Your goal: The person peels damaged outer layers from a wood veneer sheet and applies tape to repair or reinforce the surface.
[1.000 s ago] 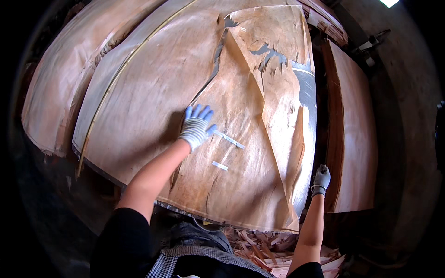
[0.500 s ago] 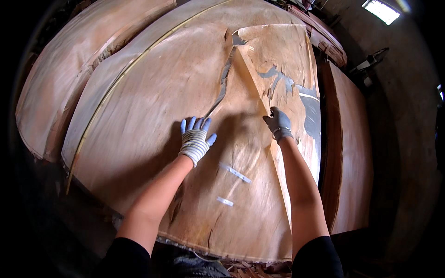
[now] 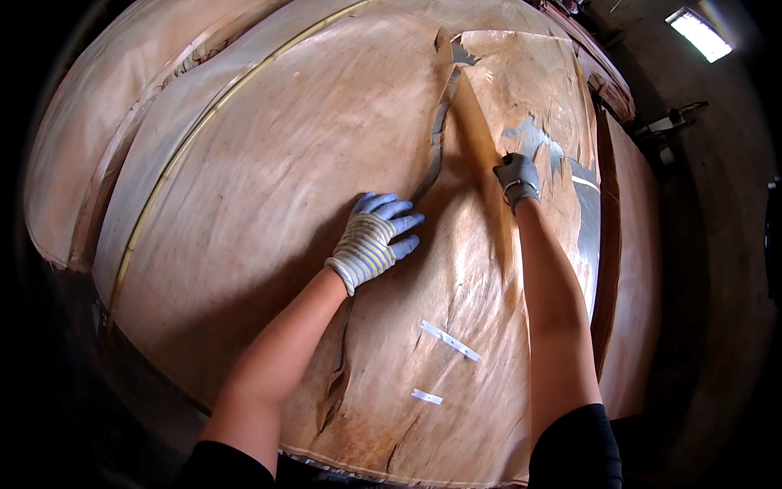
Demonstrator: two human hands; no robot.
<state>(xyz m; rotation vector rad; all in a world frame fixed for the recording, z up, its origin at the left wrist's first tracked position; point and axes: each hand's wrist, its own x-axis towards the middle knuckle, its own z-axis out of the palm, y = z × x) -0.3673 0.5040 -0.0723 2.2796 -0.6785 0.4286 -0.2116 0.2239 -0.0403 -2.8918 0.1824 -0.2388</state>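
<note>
A large, thin brown wood veneer sheet (image 3: 423,310) lies in front of me, its cracked surface carrying two short strips of white perforated tape (image 3: 450,340). My right hand (image 3: 519,177), in a grey glove, is closed on the raised right edge of this veneer piece. Flat against the veneer, beside a long narrow gap (image 3: 437,147), my left hand (image 3: 376,235) rests with fingers apart in a striped glove with blue fingers. Torn veneer (image 3: 529,73) lies beyond my right hand, with a grey surface (image 3: 588,220) showing through its holes.
A long thin yellowish rod (image 3: 163,175) curves along the left side of the veneer. More veneer stacks stand at the left (image 3: 90,138) and the right (image 3: 638,285). A bright window (image 3: 699,34) sits in the dark wall at upper right.
My right hand has moved farther away along the veneer with the raised edge in its grip. My left hand has slid forward and its fingers now point more to the right. The view has shifted.
</note>
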